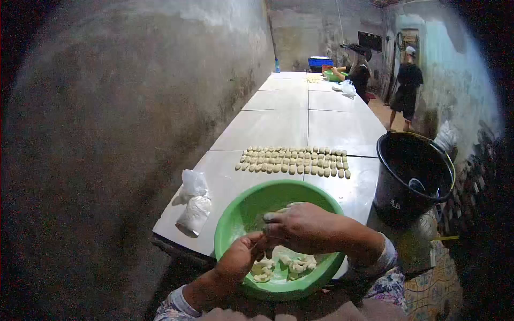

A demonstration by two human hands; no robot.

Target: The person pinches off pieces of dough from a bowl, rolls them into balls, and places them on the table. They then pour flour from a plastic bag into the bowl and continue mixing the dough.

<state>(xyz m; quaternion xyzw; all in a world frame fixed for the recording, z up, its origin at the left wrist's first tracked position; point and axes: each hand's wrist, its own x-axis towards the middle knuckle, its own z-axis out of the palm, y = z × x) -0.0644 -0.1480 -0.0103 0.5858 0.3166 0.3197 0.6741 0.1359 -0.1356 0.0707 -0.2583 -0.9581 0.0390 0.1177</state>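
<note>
Both hands (278, 241) over green bowl (235, 214), seemingly pinching dough (284, 265).

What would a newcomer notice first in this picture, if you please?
Most likely the green bowl at the table's near edge, where the left hand and right hand meet over pale dough pieces. Beyond it, rows of small dough lumps line the table; a black bucket stands right.

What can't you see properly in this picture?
- Head view: what the left hand and right hand pinch; the fingers cover it.
- Green bowl: the hands hide part of the dough pieces.
- Black bucket: inside too dark.
- Far people: too small.
</note>
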